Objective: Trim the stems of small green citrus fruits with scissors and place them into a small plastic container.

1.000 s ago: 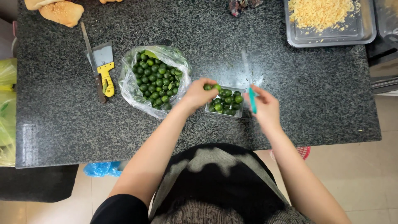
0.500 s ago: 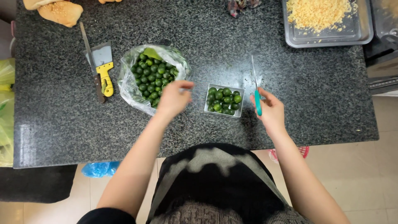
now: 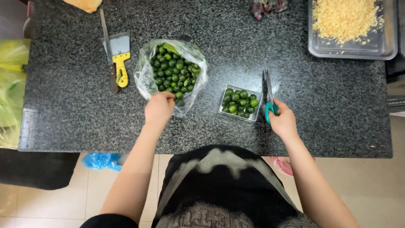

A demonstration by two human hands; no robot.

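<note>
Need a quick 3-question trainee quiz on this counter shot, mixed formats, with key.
1. True or false: the right hand holds scissors with green handles.
2. Where is the left hand? A) on the metal tray B) at the clear bag of green fruit C) on the yellow-handled scraper
3. Fill in: the small container between the hands holds green ____.

Key: 1 true; 2 B; 3 fruit.

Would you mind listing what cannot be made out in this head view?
- Left hand: fingertips hidden at the mouth of the plastic bag of small green fruit; a grip cannot be told.
- Scissors: handles covered by the right hand.
- Metal tray of yellow shreds: cut off by the top edge.
- Tan object: cut off by the top edge.
</note>
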